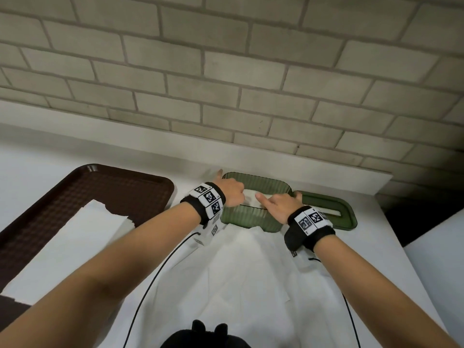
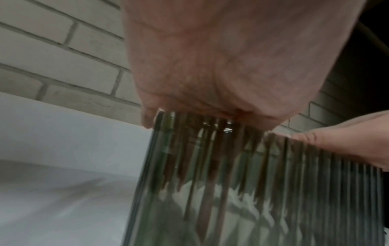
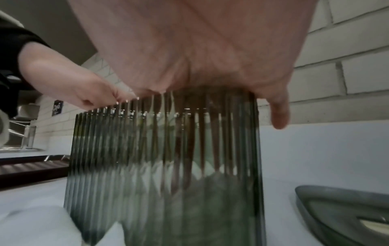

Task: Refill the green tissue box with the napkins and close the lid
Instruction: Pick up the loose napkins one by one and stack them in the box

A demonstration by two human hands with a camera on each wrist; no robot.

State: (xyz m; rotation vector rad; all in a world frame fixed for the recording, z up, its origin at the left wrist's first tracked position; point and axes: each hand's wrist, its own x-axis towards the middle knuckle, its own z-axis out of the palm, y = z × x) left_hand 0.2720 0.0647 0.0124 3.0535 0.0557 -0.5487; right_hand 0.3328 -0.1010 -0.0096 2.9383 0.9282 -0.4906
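The green ribbed tissue box stands open on the white counter by the brick wall. White napkins lie inside it. My left hand reaches into the box's left end, thumb outside the rim. My right hand reaches into the right end, its index finger lying across the napkins. Through the ribbed wall, the left hand's straight fingers press down on the napkins. In the right wrist view the right hand does the same behind the wall. The green lid lies flat to the right of the box.
A brown tray sits to the left and holds a stack of white napkins. White fabric spreads in front of the box, with thin black cables over it. The counter ends just right of the lid, at its edge.
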